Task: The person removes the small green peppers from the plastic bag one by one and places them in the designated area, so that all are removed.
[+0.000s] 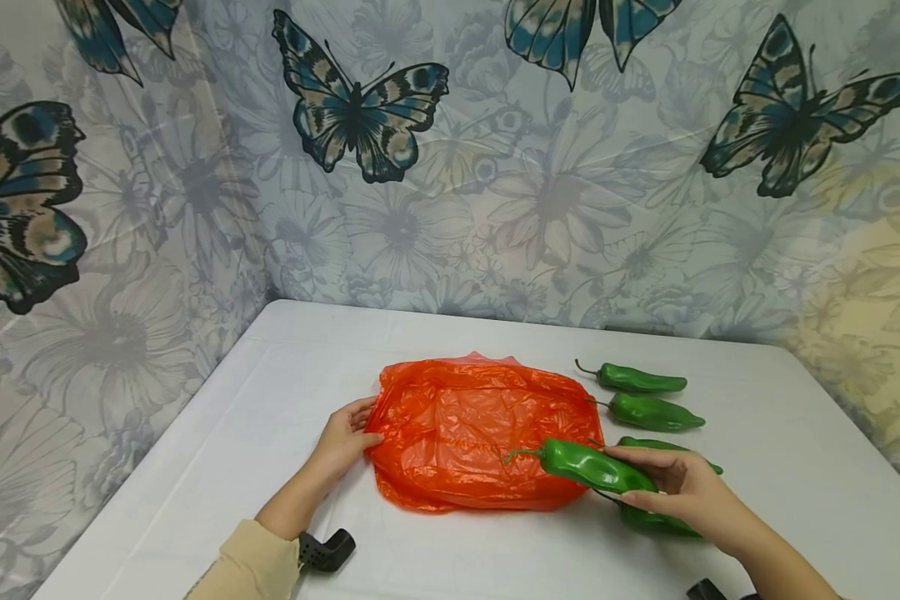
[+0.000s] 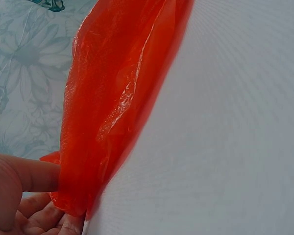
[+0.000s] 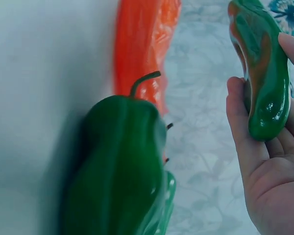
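A crumpled red plastic bag (image 1: 465,425) lies flat on the white table. My left hand (image 1: 345,437) pinches its left edge, thumb on top and fingers beneath, as the left wrist view shows on the bag (image 2: 108,88). Over the bag's right side, my right hand (image 1: 682,492) holds a long green pepper (image 1: 596,467) by its blunt end, stem pointing left. The right wrist view shows this pepper (image 3: 269,73) between thumb and fingers, raised off the table. Below that hand, another green pepper (image 1: 660,522) lies partly hidden; it looms large as a pepper (image 3: 117,166) in the right wrist view.
Right of the bag, more green peppers lie in a column: one at the back (image 1: 641,379), a second pepper (image 1: 656,412) in front of it, and a third pepper (image 1: 663,444) partly behind my right hand. A butterfly-patterned cloth (image 1: 420,233) hangs behind the white table (image 1: 195,467).
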The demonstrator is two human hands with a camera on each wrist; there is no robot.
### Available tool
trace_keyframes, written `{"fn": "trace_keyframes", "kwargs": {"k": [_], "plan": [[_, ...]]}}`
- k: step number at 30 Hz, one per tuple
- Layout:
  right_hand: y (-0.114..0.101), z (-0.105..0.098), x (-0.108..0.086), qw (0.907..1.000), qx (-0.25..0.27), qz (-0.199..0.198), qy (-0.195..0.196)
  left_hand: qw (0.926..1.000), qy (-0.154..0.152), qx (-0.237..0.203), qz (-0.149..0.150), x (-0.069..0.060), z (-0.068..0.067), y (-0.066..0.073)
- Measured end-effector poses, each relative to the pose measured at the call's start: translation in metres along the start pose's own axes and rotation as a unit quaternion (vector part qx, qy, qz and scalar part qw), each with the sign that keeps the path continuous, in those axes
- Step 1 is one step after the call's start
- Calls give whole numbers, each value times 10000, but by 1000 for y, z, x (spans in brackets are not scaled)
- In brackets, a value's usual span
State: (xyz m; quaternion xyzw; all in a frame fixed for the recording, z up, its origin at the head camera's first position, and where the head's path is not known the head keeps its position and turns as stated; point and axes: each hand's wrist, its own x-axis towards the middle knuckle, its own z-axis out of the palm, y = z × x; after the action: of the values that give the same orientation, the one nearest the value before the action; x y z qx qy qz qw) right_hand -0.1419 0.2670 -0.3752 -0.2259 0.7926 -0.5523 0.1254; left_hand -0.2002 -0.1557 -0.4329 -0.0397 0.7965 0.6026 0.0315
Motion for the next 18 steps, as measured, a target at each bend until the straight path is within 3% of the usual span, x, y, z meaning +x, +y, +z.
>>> {"fn": "trace_keyframes", "kwargs": {"k": [7, 15, 18], "plan": [[9, -4, -15, 9999, -15, -131, -67, 10000, -13, 20, 24, 1, -1, -1], [11, -8, -28, 9999, -94, 10, -120, 10000, -39, 2, -38, 2, 0, -1], [13, -11, -34, 9997, -127, 18, -213, 10000, -34, 22, 81, 1, 0, -2]]}}
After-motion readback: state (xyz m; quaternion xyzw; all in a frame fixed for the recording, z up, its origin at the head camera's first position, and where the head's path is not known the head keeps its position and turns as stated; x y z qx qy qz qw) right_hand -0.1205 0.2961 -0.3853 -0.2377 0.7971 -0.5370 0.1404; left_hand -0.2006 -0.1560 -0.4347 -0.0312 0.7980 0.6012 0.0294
